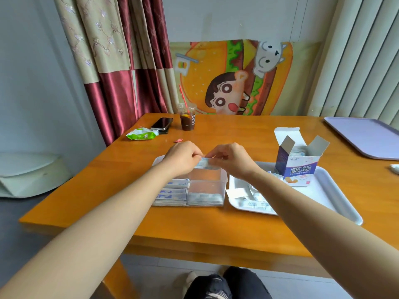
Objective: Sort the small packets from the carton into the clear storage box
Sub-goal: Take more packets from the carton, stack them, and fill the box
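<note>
Wooden bench. On it at right, white tray carrying open carton. Just left, clear storage box, packets stacked in near compartments. Above box, left hand and right hand, fingers curled, pinching one packet between them.

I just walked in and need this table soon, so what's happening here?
A person is sorting small packets. The left hand and right hand together pinch one packet over the clear box, whose compartments already hold stacks. Beside it, the open carton stands on a white tray along with loose packets.
</note>
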Tool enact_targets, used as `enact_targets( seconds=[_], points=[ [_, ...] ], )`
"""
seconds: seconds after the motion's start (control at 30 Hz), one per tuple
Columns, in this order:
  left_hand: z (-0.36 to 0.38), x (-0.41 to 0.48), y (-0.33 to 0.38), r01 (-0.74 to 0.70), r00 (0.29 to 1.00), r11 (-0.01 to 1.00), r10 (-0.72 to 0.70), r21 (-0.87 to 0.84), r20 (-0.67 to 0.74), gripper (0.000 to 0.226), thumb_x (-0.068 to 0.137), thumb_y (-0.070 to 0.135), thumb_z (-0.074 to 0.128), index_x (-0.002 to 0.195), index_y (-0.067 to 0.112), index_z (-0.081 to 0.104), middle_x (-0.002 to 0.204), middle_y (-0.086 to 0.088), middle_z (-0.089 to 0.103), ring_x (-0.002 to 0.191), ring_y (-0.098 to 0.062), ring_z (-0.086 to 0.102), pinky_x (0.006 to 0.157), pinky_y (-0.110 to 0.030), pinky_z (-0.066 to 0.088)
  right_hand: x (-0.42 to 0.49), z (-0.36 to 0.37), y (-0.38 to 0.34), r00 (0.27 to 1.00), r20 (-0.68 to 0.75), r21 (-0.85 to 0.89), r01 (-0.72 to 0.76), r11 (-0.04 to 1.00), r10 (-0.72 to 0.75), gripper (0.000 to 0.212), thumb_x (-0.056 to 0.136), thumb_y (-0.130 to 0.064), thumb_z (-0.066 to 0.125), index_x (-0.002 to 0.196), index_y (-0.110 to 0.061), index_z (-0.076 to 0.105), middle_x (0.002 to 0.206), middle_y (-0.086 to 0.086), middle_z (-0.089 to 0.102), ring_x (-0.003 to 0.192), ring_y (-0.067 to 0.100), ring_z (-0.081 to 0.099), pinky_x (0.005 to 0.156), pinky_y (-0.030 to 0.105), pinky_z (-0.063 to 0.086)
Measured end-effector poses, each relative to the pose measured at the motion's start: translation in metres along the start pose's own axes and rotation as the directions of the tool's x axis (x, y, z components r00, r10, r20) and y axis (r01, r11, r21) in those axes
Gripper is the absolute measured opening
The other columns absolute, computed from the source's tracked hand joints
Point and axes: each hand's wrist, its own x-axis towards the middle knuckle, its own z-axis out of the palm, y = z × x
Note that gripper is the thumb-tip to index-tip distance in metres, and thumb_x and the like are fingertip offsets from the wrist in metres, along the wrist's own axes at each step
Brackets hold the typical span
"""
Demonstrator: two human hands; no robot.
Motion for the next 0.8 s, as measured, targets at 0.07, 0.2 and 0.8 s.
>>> enact_targets(
  seconds=[0.07,0.2,0.8],
  points=[
    [0.0,0.005,-0.005,0.029,0.999,0.999,-0.029,-0.021,0.038,0.023,0.089,0.007,0.046,0.071,0.021,0.048,0.068,0.0,0.039,0.066,-0.019,0.035,0.065,-0.028,0.028,-0.002,-0.001,0.003,1.0,-0.023,-0.025,0.003,1.0,-0.003,0.013,0.086,-0.018,0.065,0.095,-0.019,0.075,0.092,-0.003,0.072,0.065,-0.001,0.056,0.059,0.008,0.04],
    [0.006,0.009,-0.01,0.16,0.981,0.987,-0.159,0.004,0.113,0.038,0.087,0.003,0.042,0.053,0.018,0.037,0.056,-0.011,0.034,0.058,-0.022,0.028,0.053,-0.027,0.026,-0.007,-0.006,0.009,0.998,-0.065,-0.057,-0.002,0.998,-0.002,0.015,0.088,-0.017,0.063,0.099,-0.019,0.074,0.1,-0.004,0.059,0.085,0.013,0.057,0.072,0.012,0.038],
    [0.048,0.038,0.003,0.288,0.826,0.954,-0.292,0.084,0.482,0.038,0.091,-0.002,0.049,0.124,0.011,0.06,0.106,-0.008,0.065,0.072,-0.02,0.049,0.06,-0.026,0.042,-0.028,-0.005,0.009,0.994,0.101,-0.131,0.064,0.989,-0.051,0.018,0.09,-0.012,0.06,0.103,-0.013,0.073,0.122,0.005,0.061,0.124,0.019,0.042,0.1,0.027,0.032]
  ],
)
